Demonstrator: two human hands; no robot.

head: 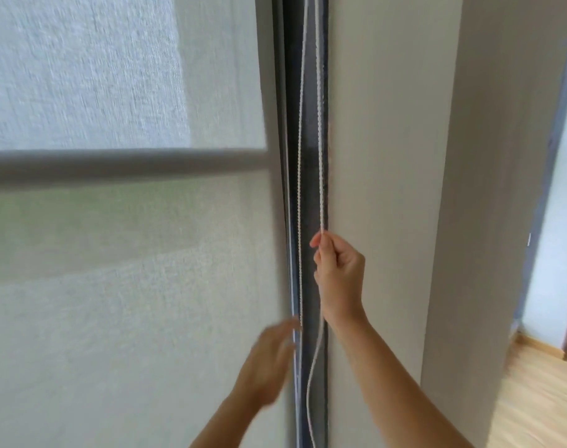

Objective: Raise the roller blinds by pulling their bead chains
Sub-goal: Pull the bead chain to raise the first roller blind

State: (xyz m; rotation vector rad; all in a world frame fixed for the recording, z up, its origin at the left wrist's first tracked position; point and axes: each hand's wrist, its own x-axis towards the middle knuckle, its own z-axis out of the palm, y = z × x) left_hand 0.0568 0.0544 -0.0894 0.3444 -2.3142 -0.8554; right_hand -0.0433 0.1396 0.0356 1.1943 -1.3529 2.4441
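Covering the window at far left, the blind [120, 253] hangs fully across the pane; a horizontal bar [120, 164] shows through the fabric, likely the window frame behind it, so raising looks barely begun. Your left hand [269, 360] sits low beside the blind's edge, blurred, fingers spread loosely, nothing visibly in it. It is just left of the chain's left strand [300, 189], probably placed to take that strand or steady it, though I cannot tell if it touches.

The chain hangs as a loop in the dark gap [309, 176] between blind and wall. Left strand runs straight and taut; right strand [321, 156] runs taut down to your right hand [338, 270], then goes slack and wavy below it. That slack fits a pull in progress on this side.

Your right hand is closed, thumb and forefinger pinching the right strand at the top of the fist, wrist below, set for a straight downward pull. Wall [389, 156] stands close at right, so keep the pull vertical. Wooden floor [541, 399] at far right.
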